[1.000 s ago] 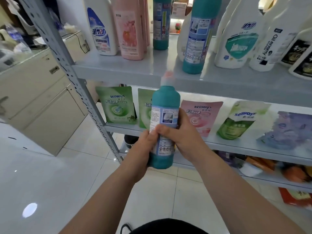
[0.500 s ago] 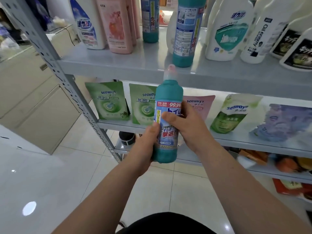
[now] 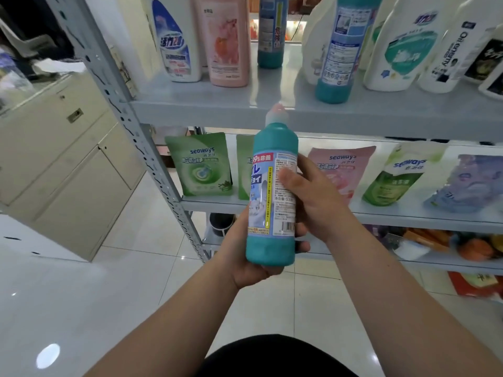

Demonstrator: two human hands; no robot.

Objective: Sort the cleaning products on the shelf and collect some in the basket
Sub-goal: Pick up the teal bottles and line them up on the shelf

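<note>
— Shelving first?
— A grey metal shelf (image 3: 353,118) ran from nine round to three o'clock. The upper board carried tall upright bottles, among them a twin bottle (image 3: 334,50) in teal at one o'clock. The middle board held seaways pouches leaning back: a green pouch (image 3: 200,170) at nine o'clock of the hands and a pink pouch (image 3: 343,172) at three.
— And the item in hand?
— A teal bottle (image 3: 272,148), near upright, was held in the air before the shelf at dead centre, resting on no board. In view, its top overlapped the upper board's front edge at twelve o'clock.
— Grip?
— Both hands were clamped on it. The left hand (image 3: 245,257) cupped the base from seven o'clock, fingers curled beneath, one fingertip showing on the far side. The right hand (image 3: 318,202) came in from four o'clock, thumb across the print, fingers wrapped behind.
— Markings?
— The label (image 3: 261,213) was pale blue and white, with red and blue characters and a yellow vertical strip. A barcode (image 3: 288,227) sat low at five o'clock. The cap (image 3: 276,114) was whitish with a pink tip, and blurred.
</note>
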